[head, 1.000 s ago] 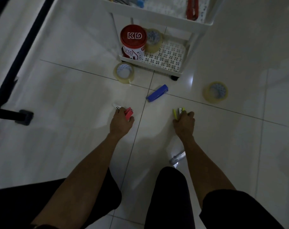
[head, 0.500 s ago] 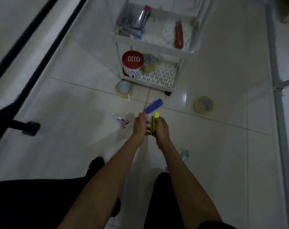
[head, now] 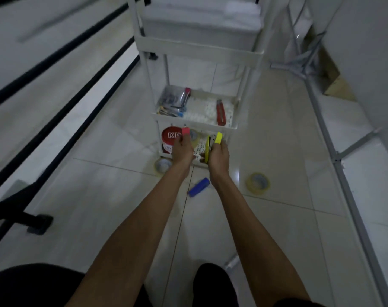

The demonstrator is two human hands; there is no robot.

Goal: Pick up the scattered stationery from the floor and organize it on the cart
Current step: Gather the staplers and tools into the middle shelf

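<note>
Both arms reach forward toward the white cart [head: 196, 49]. My left hand [head: 182, 150] is closed around a small pink stapler [head: 185, 131] whose tip sticks up above the fingers. In my right hand [head: 218, 155] I grip a yellow stapler [head: 217, 138], held upright. Both hands hover in front of the cart's bottom shelf, just under the middle shelf [head: 195, 122]. On the floor lie a blue stapler [head: 199, 187] between my forearms, one tape roll [head: 162, 164] by the cart's foot and another tape roll [head: 257, 182] to the right.
The middle shelf holds pens [head: 171, 107] at the left and a red cutter [head: 220, 112] at the right. A red-lidded tin [head: 170, 138] and a tape roll stand on the bottom shelf. A black stand foot [head: 36, 222] is at left, grey metal legs [head: 341, 156] at right.
Both hands rose from the floor with their staplers and moved forward to the cart. The view tilted up, showing the cart's upper shelves.
</note>
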